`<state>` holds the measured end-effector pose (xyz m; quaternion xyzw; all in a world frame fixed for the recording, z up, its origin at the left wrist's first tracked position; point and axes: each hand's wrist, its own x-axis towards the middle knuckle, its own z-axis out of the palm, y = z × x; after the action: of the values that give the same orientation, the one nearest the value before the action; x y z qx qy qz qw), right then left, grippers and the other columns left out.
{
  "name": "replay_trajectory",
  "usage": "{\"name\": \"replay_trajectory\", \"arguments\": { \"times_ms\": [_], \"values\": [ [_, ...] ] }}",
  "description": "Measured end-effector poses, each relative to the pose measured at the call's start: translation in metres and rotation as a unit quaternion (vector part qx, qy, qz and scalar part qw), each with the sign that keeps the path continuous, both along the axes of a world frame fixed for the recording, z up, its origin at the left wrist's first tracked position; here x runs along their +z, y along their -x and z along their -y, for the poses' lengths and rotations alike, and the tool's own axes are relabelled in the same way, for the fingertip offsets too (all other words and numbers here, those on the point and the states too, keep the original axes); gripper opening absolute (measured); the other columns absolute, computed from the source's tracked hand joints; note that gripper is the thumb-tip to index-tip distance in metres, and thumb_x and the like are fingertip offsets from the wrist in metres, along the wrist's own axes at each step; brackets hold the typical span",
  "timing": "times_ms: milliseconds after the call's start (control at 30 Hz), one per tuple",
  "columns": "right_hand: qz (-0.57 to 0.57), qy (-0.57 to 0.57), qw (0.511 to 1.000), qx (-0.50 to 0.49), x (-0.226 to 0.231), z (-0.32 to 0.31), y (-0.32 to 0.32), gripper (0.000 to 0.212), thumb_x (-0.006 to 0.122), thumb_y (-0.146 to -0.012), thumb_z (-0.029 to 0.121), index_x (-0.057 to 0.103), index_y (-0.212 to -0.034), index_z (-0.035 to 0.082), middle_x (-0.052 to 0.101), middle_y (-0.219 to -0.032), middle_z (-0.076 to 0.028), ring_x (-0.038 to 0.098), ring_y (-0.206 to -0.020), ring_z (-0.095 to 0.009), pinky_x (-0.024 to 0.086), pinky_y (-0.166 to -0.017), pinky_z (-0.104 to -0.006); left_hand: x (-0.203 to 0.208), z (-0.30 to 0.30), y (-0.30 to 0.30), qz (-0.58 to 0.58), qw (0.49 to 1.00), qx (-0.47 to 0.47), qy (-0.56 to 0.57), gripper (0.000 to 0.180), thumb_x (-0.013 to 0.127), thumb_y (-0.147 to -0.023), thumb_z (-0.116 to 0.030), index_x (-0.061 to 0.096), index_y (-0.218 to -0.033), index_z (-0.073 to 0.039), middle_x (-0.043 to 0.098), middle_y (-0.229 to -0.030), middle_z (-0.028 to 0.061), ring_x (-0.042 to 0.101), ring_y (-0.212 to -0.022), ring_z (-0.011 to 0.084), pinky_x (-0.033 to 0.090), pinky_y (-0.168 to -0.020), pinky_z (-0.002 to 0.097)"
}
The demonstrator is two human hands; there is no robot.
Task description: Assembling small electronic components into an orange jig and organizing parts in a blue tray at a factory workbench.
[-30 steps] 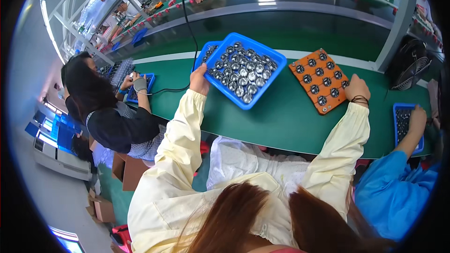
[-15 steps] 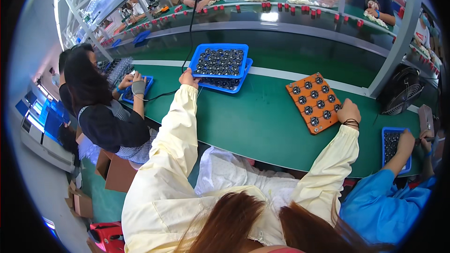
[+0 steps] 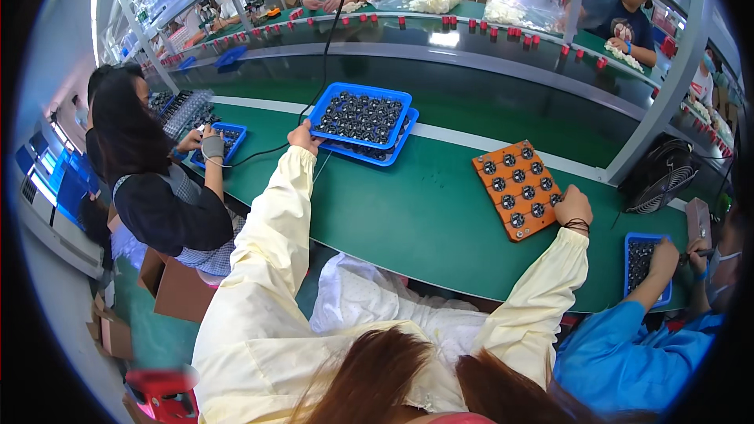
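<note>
My left hand grips the near left corner of a shallow blue tray, its fingers closed on the rim. Many small round black-and-silver parts fill that tray. Beneath it, partly covered, is a second blue tray with similar parts. On the right, an orange block lies at an angle on the green table, with rows of round parts seated in it. At the block's right edge my right hand has its bent fingers closed around one of these parts; the fingertips are partly hidden.
A black cable hangs down beside the trays and runs left over the green tabletop. Co-workers sit to the left and right, each at a blue tray. A black fan stands by the metal post at right.
The whole view has shifted slightly. The upper blue tray has turned a little clockwise in my left hand. My right hand stays at the orange block's right edge.
</note>
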<state>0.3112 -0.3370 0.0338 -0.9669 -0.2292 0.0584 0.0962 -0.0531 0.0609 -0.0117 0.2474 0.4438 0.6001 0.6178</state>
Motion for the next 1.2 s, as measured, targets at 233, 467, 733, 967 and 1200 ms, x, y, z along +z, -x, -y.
{"name": "replay_trajectory", "arguments": {
  "times_ms": [233, 467, 733, 967, 1200],
  "values": [
    [-0.017, 0.003, 1.000, -0.002, -0.017, 0.012, 0.004, 0.026, 0.060, -0.074, 0.019, 0.055, -0.096, 0.004, 0.059, -0.099, -0.017, 0.057, -0.094, -0.034, 0.048, -0.077, -0.0426, 0.004, 0.003, -0.001, -0.042, 0.999, -0.023, 0.009, 0.023, 0.048, -0.089, -0.011, 0.049, -0.102, 0.008, 0.056, -0.090, 0.0188, 0.060, -0.076, 0.0324, 0.052, -0.067, 0.0535],
    [-0.017, -0.035, 0.999, -0.011, -0.018, 0.022, 0.000, 0.020, 0.059, -0.073, 0.016, 0.057, -0.089, 0.005, 0.061, -0.093, -0.016, 0.058, -0.090, -0.034, 0.048, -0.074, -0.0424, 0.014, -0.004, -0.012, -0.207, 0.976, -0.049, -0.047, 0.016, 0.049, -0.082, -0.008, 0.052, -0.092, 0.005, 0.058, -0.080, 0.0162, 0.059, -0.063, 0.0269, 0.053, -0.058, 0.0429],
    [-0.003, -0.054, 0.998, -0.041, -0.025, 0.044, 0.002, 0.014, 0.057, -0.070, 0.013, 0.057, -0.081, 0.006, 0.062, -0.086, -0.016, 0.059, -0.085, -0.034, 0.047, -0.070, -0.0425, -0.008, -0.014, -0.013, -0.432, 0.894, -0.063, -0.098, 0.026, 0.056, -0.076, -0.007, 0.058, -0.096, 0.009, 0.062, -0.087, 0.0132, 0.060, -0.070, 0.0220, 0.047, -0.071, 0.0304],
    [0.027, -0.039, 0.997, -0.062, -0.030, 0.082, -0.006, 0.016, 0.060, -0.070, 0.017, 0.055, -0.079, 0.005, 0.062, -0.083, -0.018, 0.059, -0.082, -0.036, 0.047, -0.067, -0.0437, -0.007, 0.064, -0.070, -0.501, 0.764, -0.005, -0.406, 0.031, 0.057, -0.072, -0.006, 0.058, -0.103, 0.000, 0.059, -0.100, 0.0184, 0.054, -0.095, 0.0329, 0.039, -0.087, 0.0399],
    [-0.064, -0.025, 0.997, -0.041, -0.046, 0.177, 0.013, 0.017, 0.060, -0.064, 0.014, 0.053, -0.069, -0.001, 0.060, -0.075, -0.023, 0.057, -0.078, -0.041, 0.046, -0.066, -0.0435, -0.015, 0.238, -0.138, -0.321, 0.644, -0.330, -0.612, 0.029, 0.060, -0.072, -0.005, 0.057, -0.100, -0.005, 0.054, -0.108, 0.0144, 0.049, -0.101, 0.0306, 0.037, -0.090, 0.0389]
  ]
}}
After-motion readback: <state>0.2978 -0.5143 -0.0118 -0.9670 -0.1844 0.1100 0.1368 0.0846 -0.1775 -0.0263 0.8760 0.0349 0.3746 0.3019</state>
